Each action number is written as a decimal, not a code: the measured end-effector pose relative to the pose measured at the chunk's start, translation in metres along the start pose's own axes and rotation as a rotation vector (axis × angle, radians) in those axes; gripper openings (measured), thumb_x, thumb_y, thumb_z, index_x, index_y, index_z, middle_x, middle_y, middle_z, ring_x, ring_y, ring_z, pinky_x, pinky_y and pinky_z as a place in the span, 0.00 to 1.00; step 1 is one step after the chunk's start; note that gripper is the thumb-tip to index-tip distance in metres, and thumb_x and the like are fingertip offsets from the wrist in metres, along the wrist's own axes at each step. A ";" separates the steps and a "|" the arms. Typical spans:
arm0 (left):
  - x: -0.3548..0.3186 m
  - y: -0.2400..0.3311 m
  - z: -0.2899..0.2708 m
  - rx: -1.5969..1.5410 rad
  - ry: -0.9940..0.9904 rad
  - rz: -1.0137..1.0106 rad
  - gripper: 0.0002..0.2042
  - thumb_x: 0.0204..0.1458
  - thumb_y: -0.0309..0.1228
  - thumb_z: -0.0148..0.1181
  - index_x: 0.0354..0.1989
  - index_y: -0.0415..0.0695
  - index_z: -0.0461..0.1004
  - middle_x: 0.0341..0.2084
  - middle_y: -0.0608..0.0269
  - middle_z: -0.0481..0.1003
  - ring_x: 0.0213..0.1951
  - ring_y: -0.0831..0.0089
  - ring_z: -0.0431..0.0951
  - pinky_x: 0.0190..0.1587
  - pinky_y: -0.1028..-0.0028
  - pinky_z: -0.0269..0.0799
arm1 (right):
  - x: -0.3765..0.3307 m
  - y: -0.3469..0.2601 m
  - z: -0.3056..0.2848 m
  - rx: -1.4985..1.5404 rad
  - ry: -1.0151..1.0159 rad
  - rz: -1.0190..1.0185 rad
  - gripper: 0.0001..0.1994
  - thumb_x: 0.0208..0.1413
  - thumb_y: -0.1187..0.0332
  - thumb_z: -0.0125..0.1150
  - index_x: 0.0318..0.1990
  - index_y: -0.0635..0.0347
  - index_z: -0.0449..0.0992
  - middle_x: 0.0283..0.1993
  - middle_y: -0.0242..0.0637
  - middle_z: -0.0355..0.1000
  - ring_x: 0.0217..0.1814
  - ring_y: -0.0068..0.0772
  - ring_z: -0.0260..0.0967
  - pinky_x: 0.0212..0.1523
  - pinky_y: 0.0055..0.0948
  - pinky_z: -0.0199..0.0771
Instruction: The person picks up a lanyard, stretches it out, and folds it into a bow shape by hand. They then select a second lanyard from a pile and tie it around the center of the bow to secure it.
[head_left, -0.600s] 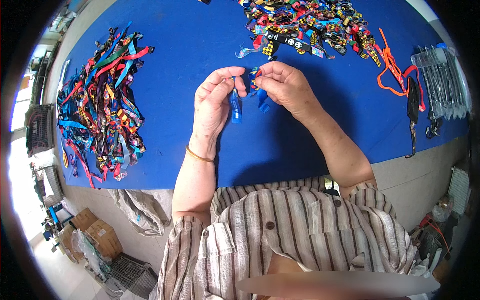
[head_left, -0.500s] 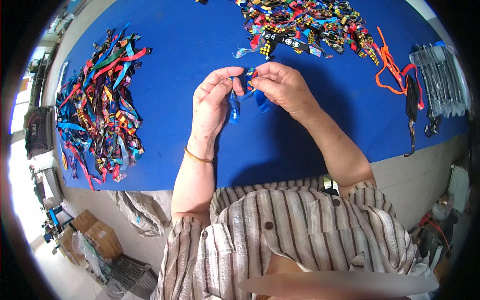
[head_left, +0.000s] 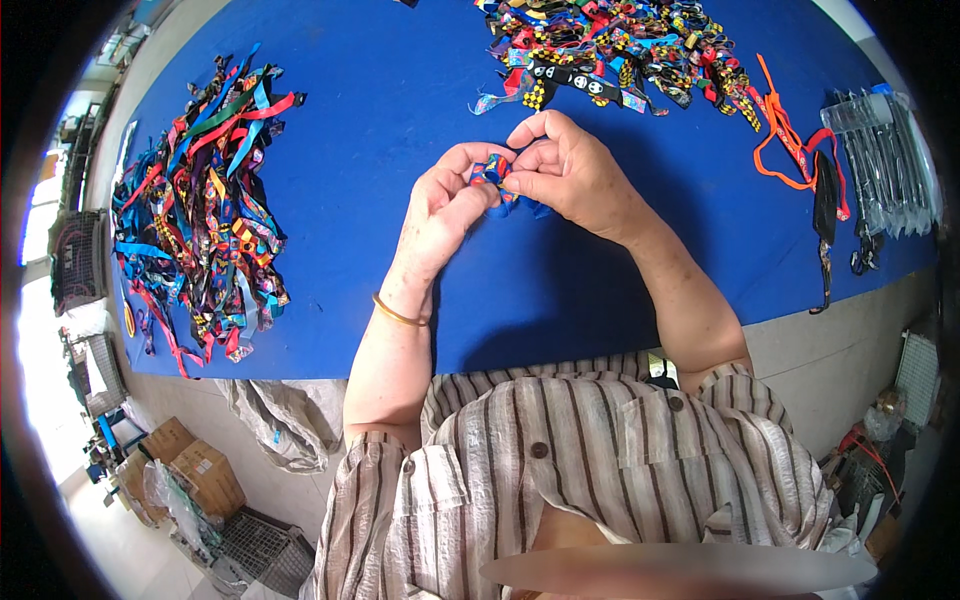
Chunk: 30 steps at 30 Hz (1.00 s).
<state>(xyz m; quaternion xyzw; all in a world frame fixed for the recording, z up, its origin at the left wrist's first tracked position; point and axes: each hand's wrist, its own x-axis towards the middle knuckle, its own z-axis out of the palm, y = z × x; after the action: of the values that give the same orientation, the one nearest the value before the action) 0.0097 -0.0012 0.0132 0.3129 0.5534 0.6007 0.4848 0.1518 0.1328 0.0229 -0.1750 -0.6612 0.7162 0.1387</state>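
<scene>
Between my two hands, above the middle of the table, is a short blue ribbon strap [head_left: 494, 168] with a red and yellow pattern, bunched into a loop. My left hand [head_left: 448, 200] pinches its left side between thumb and forefinger. My right hand [head_left: 563, 172] grips its right side with thumb and fingertips, the forefinger raised and bent. A blue end of the strap hangs below the right fingertips. My fingers hide part of the strap.
A blue table [head_left: 360, 200] spreads under my hands. Loose colourful ribbons [head_left: 205, 230] lie heaped at the left, and a pile of looped straps [head_left: 620, 50] at the far side. Orange cord [head_left: 775, 130] and clear plastic packets [head_left: 880, 160] lie at the right. Cardboard boxes [head_left: 208, 475] stand on the floor.
My hands have come closer together, the left moving right. The strap's hanging left end is no longer in sight, and the strap is now bunched up between my fingers.
</scene>
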 end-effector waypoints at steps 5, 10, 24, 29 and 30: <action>-0.002 -0.002 0.010 0.107 0.035 0.101 0.08 0.57 0.23 0.59 0.44 0.39 0.73 0.30 0.69 0.76 0.31 0.86 0.72 0.32 0.84 0.67 | -0.002 -0.003 0.000 -0.146 -0.017 -0.006 0.15 0.56 0.77 0.62 0.49 0.65 0.66 0.37 0.36 0.76 0.39 0.19 0.73 0.39 0.20 0.73; 0.000 -0.009 0.000 0.070 0.002 0.098 0.07 0.58 0.23 0.59 0.44 0.40 0.73 0.31 0.69 0.76 0.32 0.86 0.73 0.34 0.83 0.69 | 0.001 -0.001 -0.004 -0.094 0.004 -0.012 0.10 0.60 0.71 0.59 0.46 0.64 0.70 0.35 0.31 0.75 0.34 0.16 0.69 0.35 0.17 0.69; -0.001 -0.009 0.005 -0.014 -0.030 0.118 0.07 0.58 0.20 0.56 0.41 0.41 0.65 0.28 0.65 0.74 0.30 0.81 0.74 0.35 0.82 0.70 | 0.004 0.013 0.004 -0.059 0.139 -0.025 0.08 0.59 0.69 0.60 0.35 0.66 0.77 0.28 0.29 0.74 0.30 0.15 0.69 0.31 0.21 0.70; 0.003 -0.008 0.006 0.009 0.031 0.118 0.05 0.59 0.22 0.56 0.39 0.41 0.65 0.28 0.65 0.74 0.29 0.81 0.74 0.35 0.81 0.70 | 0.001 0.011 0.008 -0.153 0.280 -0.184 0.03 0.57 0.73 0.62 0.34 0.62 0.75 0.29 0.28 0.73 0.28 0.12 0.67 0.28 0.18 0.68; 0.003 -0.008 0.007 0.010 0.033 0.117 0.05 0.59 0.22 0.56 0.39 0.41 0.65 0.28 0.65 0.74 0.29 0.81 0.74 0.35 0.81 0.70 | 0.000 0.009 0.009 -0.152 0.278 -0.184 0.03 0.57 0.73 0.62 0.34 0.62 0.75 0.29 0.28 0.73 0.28 0.12 0.67 0.28 0.18 0.68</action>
<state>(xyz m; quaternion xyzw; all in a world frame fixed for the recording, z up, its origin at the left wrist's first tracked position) 0.0171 0.0032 0.0067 0.3372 0.5448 0.6305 0.4380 0.1482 0.1240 0.0145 -0.2212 -0.7011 0.6174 0.2798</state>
